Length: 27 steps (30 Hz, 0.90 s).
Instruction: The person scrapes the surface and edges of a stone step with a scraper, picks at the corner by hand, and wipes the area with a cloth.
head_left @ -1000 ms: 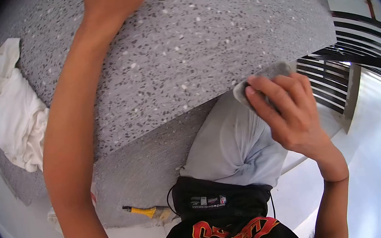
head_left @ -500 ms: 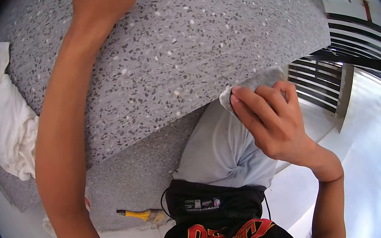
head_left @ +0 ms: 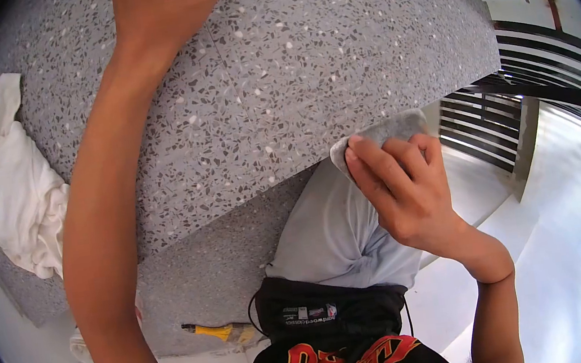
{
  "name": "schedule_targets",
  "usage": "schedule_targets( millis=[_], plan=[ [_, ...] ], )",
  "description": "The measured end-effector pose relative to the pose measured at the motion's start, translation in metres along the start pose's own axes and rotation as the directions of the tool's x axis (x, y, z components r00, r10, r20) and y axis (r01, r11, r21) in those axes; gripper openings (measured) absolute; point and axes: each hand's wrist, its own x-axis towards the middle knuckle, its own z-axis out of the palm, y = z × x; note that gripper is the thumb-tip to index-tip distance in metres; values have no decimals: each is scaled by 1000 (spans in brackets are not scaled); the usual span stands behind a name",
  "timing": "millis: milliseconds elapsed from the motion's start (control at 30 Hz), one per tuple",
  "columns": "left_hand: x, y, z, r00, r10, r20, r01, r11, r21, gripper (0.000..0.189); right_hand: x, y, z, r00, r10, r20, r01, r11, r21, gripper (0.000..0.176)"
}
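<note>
My right hand (head_left: 411, 188) is closed on a flat grey pad (head_left: 399, 124) with a rounded end, thumb and fingers pressed on it. The pad lies along the front edge of the speckled terrazzo slab (head_left: 279, 88), touching it as far as I can see. At the top of the view, my left hand (head_left: 171, 4) is over the slab, with only its wrist and back showing. Its fingers are cut off by the frame, so what they touch is hidden.
A crumpled white cloth (head_left: 15, 186) lies on the slab at the left. Below, a yellow-handled brush (head_left: 215, 331) rests on a lower terrazzo step (head_left: 201, 279). Black metal railings (head_left: 479, 122) stand at the right, by a white floor (head_left: 530, 246).
My right hand and the grey pad have shifted a little to the left along the slab's edge. My left arm has barely moved; the whole view has tilted slightly.
</note>
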Motion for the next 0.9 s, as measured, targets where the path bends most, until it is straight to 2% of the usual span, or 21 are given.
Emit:
schedule_targets(
  millis=[133,200,267,333,467,633,733,800,900],
  plan=[
    [-2,-5,2,998,53,-20,-54,997,-46,17,11,-2,-1,1000,-27,0,27,999,31,35],
    [2,-18,9,982,162,-98,-170,983,-75,18,18,-9,3,999,-36,-15,36,999,9,35],
    [1,-24,11,981,161,-107,-169,983,-68,18,22,-14,2,999,-51,-20,51,999,-6,34],
    [0,-25,13,980,157,-118,-166,984,-70,19,25,-15,-8,997,-43,67,43,999,-1,33],
    [-1,-23,12,979,164,-118,-173,982,-78,18,29,-14,-8,999,-32,44,32,999,12,32],
    [0,-20,12,976,170,-134,-183,978,-95,17,34,-18,-17,992,-18,124,16,1000,18,33],
    [-2,-19,7,987,122,-104,-124,992,-15,18,37,-16,-12,996,-16,90,13,999,31,34],
    [1,-21,11,978,158,-134,-172,981,-94,18,34,-18,-16,994,-18,106,16,1000,27,35],
    [1,-25,11,965,211,-153,-219,975,-41,17,42,-18,-7,997,-35,74,32,999,32,35]
  ],
)
